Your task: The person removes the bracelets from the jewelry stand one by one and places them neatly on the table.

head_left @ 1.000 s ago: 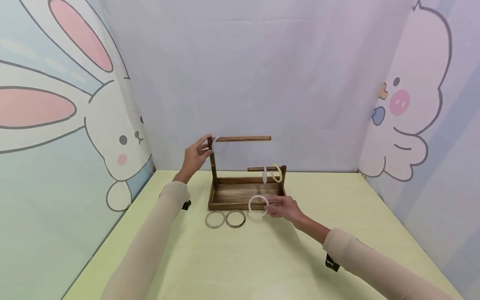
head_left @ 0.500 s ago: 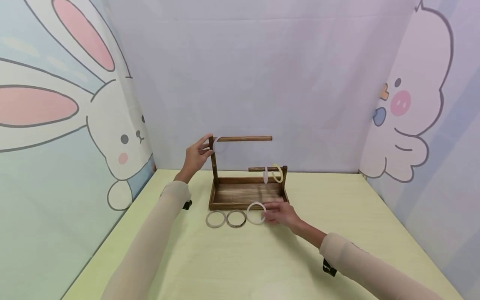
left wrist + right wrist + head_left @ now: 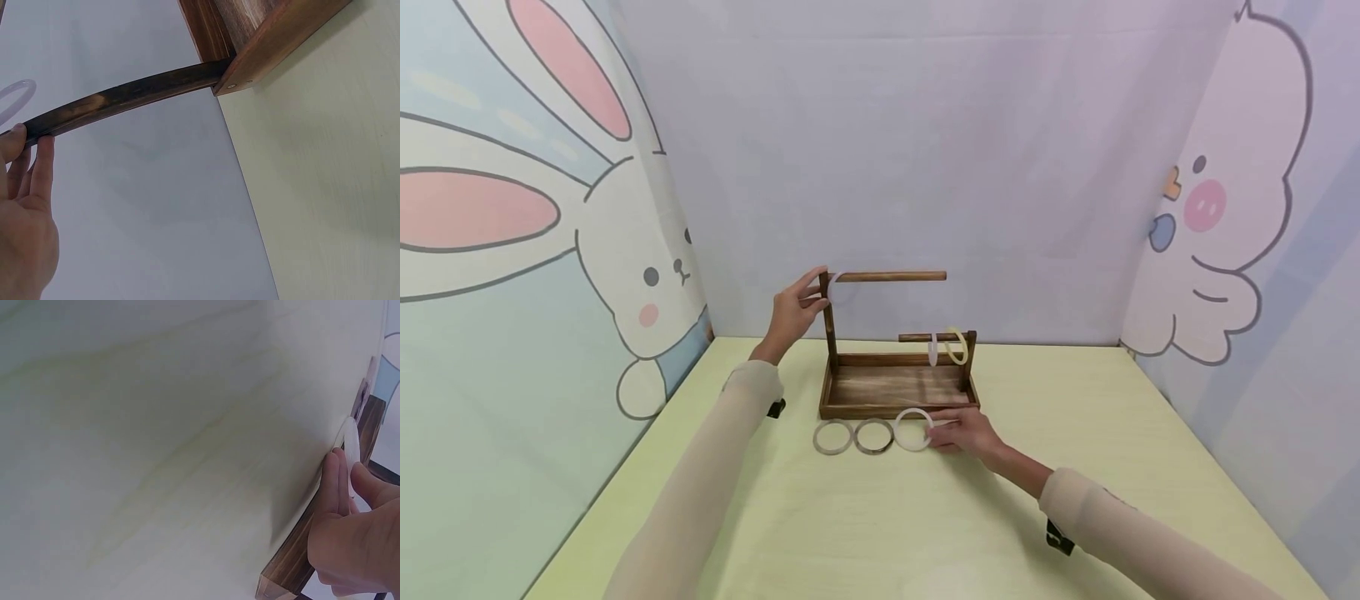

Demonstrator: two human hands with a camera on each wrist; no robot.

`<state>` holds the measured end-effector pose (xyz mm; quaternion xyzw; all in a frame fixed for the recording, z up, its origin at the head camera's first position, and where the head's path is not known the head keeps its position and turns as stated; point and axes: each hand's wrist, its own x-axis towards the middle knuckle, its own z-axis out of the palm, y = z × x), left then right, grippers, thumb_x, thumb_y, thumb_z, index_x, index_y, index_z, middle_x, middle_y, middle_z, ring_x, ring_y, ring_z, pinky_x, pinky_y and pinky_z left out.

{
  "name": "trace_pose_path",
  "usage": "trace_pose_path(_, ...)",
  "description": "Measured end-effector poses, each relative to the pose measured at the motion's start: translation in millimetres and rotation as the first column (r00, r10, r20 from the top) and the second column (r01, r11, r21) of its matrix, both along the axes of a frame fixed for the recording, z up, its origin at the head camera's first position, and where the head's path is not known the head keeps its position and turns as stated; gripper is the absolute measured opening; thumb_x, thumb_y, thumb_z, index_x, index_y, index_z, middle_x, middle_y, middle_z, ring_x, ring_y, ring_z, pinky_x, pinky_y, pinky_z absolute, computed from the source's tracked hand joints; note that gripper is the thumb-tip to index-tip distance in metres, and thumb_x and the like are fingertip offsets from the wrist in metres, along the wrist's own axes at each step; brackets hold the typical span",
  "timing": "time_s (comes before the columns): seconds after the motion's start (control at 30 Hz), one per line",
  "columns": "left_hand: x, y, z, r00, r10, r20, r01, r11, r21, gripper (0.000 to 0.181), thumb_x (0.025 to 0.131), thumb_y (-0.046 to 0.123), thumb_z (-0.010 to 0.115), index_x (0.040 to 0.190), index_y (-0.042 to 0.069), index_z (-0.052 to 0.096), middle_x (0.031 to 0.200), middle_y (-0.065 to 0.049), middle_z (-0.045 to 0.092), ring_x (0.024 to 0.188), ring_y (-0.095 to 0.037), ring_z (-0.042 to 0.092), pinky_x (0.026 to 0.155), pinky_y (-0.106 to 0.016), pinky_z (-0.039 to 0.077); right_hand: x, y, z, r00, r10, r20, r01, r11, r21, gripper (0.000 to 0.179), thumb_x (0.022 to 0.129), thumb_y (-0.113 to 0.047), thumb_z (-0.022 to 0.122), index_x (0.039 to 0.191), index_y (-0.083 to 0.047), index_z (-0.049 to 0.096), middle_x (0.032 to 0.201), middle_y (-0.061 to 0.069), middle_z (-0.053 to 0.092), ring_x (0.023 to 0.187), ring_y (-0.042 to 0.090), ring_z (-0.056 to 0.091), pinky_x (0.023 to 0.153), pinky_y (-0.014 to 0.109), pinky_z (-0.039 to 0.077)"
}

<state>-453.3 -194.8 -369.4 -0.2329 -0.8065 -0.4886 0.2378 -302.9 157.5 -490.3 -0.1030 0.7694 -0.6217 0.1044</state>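
Observation:
My left hand (image 3: 790,315) pinches the tall upright post (image 3: 831,333) of a dark wooden bangle stand near its top; the left wrist view shows thumb and fingers on either side of the post (image 3: 119,99). At the tray's front edge, my right hand (image 3: 966,433) holds a white bangle (image 3: 896,432) by its right side between thumb and fingers. That bangle lies low at the table, right of a grey bangle with dark patches (image 3: 891,442) and a plain greyish bangle (image 3: 815,438). A pale lilac bangle (image 3: 831,292) hangs on the upper rod (image 3: 895,276), close to the post.
On the stand's lower rod (image 3: 913,338) hang a whitish bangle (image 3: 933,352) and a yellow bangle (image 3: 963,346). The stand's shallow tray (image 3: 880,412) sits on a pale yellow table (image 3: 850,525). Cartoon-printed cloth walls (image 3: 887,167) close in the back and both sides.
My right hand has lowered the white bangle from in front of the tray down to the table beside the other two. My left hand stays on the post.

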Motion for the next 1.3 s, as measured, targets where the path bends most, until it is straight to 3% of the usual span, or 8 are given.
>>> trace_pose_path(0.57, 1.0, -0.5, 0.5, 1.0, 0.015, -0.004, -0.015, 1.0, -0.008, 0.065, 0.095, -0.002, 0.073, 0.15, 0.027, 0.058, 0.139, -0.016, 0.065, 0.117, -0.034, 0.07, 0.095, -0.038, 0.062, 2.3, 4.7, -3.4, 0.999, 0.018, -0.035, -0.019, 1.0, -0.011, 0.04, 0.096, -0.001, 0.073, 0.129, 0.019, 0.062, 0.098, 0.03, 0.075, 0.089, 0.04, 0.077, 0.078, 0.044, 0.067)
trace_pose_path(0.87, 0.8, 0.2, 0.3, 1.0, -0.007, -0.026, 0.007, 1.0, -0.001, 0.065, 0.095, -0.005, 0.072, 0.151, 0.024, 0.057, 0.142, -0.016, 0.062, 0.12, -0.035, 0.069, 0.096, -0.041, 0.061, 2.0, 4.5, -6.2, 0.999, -0.025, -0.027, 0.025, 1.0, 0.01, 0.037, 0.093, -0.001, 0.077, 0.123, 0.017, 0.067, 0.092, 0.024, 0.077, 0.082, 0.031, 0.079, 0.073, 0.035, 0.067)
trace_pose_path(1.3, 4.3, 1.2, 2.2, 0.999, -0.025, -0.028, 0.026, 1.0, 0.011, 0.066, 0.094, -0.009, 0.071, 0.151, 0.022, 0.057, 0.145, -0.016, 0.06, 0.121, -0.038, 0.067, 0.096, -0.042, 0.061, 3.1, 2.2, -9.6, 0.993, -0.096, -0.068, 0.097, 0.995, 0.014, 0.03, 0.089, 0.0, 0.08, 0.114, 0.016, 0.072, 0.091, 0.025, 0.077, 0.082, 0.034, 0.078, 0.071, 0.035, 0.067)
